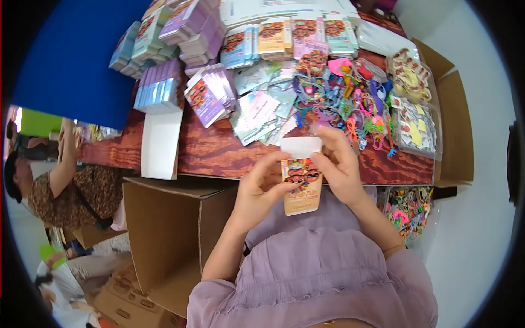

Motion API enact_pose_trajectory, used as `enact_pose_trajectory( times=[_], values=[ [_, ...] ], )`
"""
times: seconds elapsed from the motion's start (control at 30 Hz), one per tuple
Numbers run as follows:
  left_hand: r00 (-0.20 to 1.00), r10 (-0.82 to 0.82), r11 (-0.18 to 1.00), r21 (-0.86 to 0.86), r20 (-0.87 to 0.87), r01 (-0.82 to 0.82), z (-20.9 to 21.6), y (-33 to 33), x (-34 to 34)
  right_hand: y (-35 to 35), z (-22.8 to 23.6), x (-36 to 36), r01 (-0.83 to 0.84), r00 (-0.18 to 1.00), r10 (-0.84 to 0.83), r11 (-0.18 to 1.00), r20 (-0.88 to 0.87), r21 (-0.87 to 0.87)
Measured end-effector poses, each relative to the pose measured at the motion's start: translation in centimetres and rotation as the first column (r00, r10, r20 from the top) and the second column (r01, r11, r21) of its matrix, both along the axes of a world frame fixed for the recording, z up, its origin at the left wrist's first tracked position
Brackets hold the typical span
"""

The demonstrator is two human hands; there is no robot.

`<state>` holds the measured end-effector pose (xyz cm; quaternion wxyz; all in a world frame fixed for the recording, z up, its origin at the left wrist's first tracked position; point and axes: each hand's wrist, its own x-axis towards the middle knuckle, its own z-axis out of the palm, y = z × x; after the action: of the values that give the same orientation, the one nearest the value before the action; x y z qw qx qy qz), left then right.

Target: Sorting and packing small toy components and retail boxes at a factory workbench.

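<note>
In front of my body I hold a small orange cardboard box (302, 188), upright with its white top flap raised. My left hand (261, 188) grips its left side, the thumb across the printed front. My right hand (339, 164) pinches the upper right corner beside the flap. Beyond my hands on the red wood-patterned table (213, 156) lie shiny printed packets (260, 112) and a heap of small colourful toys and cords (350, 93). Whether anything is inside the box cannot be seen.
Stacked purple and green boxes (197, 33) and a row of coloured boxes (273, 38) stand at the back. A white tray (160, 145) lies left, above an open carton (164, 235). Clear tubs of packets (415, 126) stand right. Other people (82, 191) are at left.
</note>
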<state>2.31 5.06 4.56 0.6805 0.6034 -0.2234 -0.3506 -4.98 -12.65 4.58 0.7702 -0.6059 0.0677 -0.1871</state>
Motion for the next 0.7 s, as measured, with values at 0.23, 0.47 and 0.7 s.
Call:
enact_pose_trajectory(
  times=[0.23, 0.47, 0.7],
  values=[
    [0.996, 0.091, 0.995, 0.029, 0.012, -0.091, -0.6, 0.0, -0.2, -2.5, 0.5, 0.3, -0.204, 0.978, 0.207, 0.907, -0.032, -0.368],
    [0.998, 0.028, 0.994, 0.108, 0.053, -0.034, -0.3, -0.7, -0.4, -2.7, -0.2, -0.1, -0.15, 0.943, 0.164, 0.986, -0.288, 0.068],
    [1.0, -0.006, 0.995, 0.098, 0.01, 0.005, -1.0, -1.0, -0.5, -4.4, -0.9, -0.7, -0.238, 0.948, 0.215, 0.968, -0.234, -0.074]
  ],
)
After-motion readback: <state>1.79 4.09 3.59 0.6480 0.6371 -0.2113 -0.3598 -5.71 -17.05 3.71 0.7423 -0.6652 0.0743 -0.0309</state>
